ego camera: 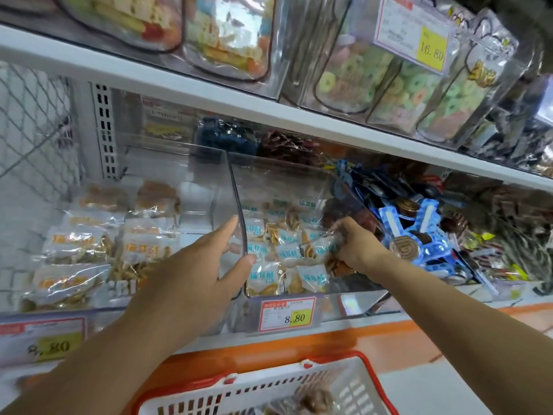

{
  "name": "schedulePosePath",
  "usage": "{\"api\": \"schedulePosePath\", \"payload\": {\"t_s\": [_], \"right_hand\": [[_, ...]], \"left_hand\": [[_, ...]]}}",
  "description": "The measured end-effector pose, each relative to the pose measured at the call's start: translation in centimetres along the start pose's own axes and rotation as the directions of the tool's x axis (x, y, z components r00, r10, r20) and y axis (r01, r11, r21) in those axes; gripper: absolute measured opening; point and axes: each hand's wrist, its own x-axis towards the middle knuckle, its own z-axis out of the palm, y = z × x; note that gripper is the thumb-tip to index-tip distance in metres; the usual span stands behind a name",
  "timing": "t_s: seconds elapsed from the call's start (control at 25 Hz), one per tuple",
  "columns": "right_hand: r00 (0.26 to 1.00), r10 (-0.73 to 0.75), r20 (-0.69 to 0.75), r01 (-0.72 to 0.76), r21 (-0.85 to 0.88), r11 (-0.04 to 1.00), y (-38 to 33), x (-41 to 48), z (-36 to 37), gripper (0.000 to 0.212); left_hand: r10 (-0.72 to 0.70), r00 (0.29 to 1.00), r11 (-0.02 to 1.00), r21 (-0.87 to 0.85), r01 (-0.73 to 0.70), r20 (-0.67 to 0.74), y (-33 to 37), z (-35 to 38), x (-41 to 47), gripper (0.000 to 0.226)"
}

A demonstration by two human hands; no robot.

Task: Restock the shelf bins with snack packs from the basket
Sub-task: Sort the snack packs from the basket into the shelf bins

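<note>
A clear acrylic shelf bin [287,181] with a dark-edged left wall holds several small snack packs [263,275] with teal lettering. My left hand [206,265] grips that left wall near its front corner, thumb on the inner side. My right hand [356,244] reaches into the bin from the right and pinches a clear snack pack [321,245] above the pile. At the bottom, a red and white basket [368,381] holds at least one brownish snack pack [314,399].
The bin to the left holds packs with orange lettering [80,244]; to the right lie blue-wrapped lollipops [410,232]. Price tags [287,313] hang on the shelf front. A white shelf board [209,88] with candy bags runs overhead. Wire mesh [33,121] is at far left.
</note>
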Motion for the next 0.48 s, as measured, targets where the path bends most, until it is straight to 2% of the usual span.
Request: {"api": "schedulePosePath", "payload": {"t_s": [0.08, 0.12, 0.2, 0.28, 0.32, 0.44, 0.48], "right_hand": [[1.000, 0.025, 0.009, -0.025, 0.014, 1.000, 0.1, -0.3, 0.3, 0.040], [1.000, -0.008, 0.001, 0.008, -0.014, 1.000, 0.1, -0.5, 0.5, 0.043], [0.989, -0.149, -0.026, 0.142, -0.173, 0.975, 0.6, -0.9, 0.6, 0.058], [0.964, -0.266, 0.021, 0.255, -0.369, 0.894, 1.2, -1.2, -0.1, 0.070], [0.953, -0.297, 0.068, 0.297, -0.415, 0.860, 1.1, -1.3, -0.8, 0.073], [0.935, -0.266, 0.234, 0.347, -0.453, 0.821, 0.4, -1.1, -1.8, 0.084], [0.938, -0.244, 0.247, 0.335, -0.468, 0.818, 0.3, -0.9, -1.7, 0.085]], "left_hand": [[0.012, 1.000, 1.000, 0.008, -0.012, -0.011, -0.1, 0.0, 0.1, 0.070], [0.013, 1.000, 1.000, 0.014, -0.013, -0.012, -0.2, 0.1, 0.1, 0.069], [0.017, 1.000, 0.999, 0.036, -0.016, -0.016, -0.2, 0.1, 0.2, 0.069], [0.031, 0.999, 0.998, 0.061, -0.030, -0.022, -0.2, 0.1, 0.2, 0.069], [0.037, 0.999, 0.997, 0.068, -0.035, -0.024, -0.2, 0.2, 0.2, 0.069], [0.041, 0.999, 0.997, 0.062, -0.039, -0.027, -0.3, 0.3, 0.4, 0.069], [0.039, 0.999, 0.998, 0.054, -0.037, -0.027, -0.3, 0.3, 0.4, 0.069]]}}
